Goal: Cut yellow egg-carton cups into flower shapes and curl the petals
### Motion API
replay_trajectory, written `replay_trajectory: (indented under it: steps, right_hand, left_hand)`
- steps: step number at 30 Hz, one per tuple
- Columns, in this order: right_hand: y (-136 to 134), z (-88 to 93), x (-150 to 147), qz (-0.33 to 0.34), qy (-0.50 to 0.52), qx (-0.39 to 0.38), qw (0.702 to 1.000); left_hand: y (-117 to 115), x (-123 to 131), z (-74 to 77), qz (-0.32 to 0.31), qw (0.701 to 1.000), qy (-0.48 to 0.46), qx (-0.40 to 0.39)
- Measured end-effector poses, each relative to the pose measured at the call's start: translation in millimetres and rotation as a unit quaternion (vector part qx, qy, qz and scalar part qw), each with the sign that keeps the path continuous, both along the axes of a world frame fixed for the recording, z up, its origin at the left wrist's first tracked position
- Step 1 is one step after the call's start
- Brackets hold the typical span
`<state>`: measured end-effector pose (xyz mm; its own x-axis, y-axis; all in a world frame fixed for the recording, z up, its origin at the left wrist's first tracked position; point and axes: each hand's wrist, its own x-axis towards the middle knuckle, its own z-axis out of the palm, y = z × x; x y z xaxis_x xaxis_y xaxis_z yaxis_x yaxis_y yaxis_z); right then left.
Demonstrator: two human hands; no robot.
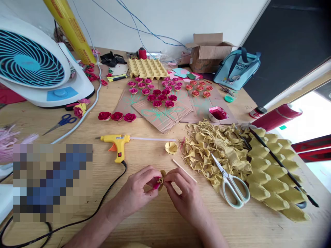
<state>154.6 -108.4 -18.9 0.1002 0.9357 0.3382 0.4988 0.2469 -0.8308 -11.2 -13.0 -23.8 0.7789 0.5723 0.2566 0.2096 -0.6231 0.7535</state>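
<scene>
Near the front middle of the table, a small egg-carton flower (161, 179) is pinched between my two hands. Its petals are yellowish, and a bit of magenta shows on its left side. My left hand (141, 186) is closed on the flower's left side, and my right hand (183, 189) grips its right side with the fingertips. Just beyond them sits an unpainted flower cup (171, 148), with a thin wooden stick (184, 170) lying to its right. A yellow glue gun (116, 139) with a clear glue stick lies on its side, left of the cup.
White-handled scissors (239, 196) rest against carton scraps (207, 148), beside an egg tray (271, 172) with a paintbrush (278, 160) across it. Painted roses (162, 97) stand on cardboard (147, 112) near a paint dish (218, 113). A fan (74, 79) stands at left; the glue gun's cord (103, 199) runs leftward.
</scene>
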Motion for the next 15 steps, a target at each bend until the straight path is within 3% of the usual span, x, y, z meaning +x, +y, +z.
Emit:
replay_trajectory:
  steps: [8,15]
  right_hand:
    - [-1.0,-2.9,11.9,-0.07,-0.019,0.019,0.997]
    - [2.4,-2.9,13.3,-0.088,-0.036,0.018,0.995]
  left_hand:
    - [2.2,2.4,-8.3,0.024,0.999,0.04,-0.027]
    - [5.4,4.7,-15.9,0.066,0.995,0.06,-0.034]
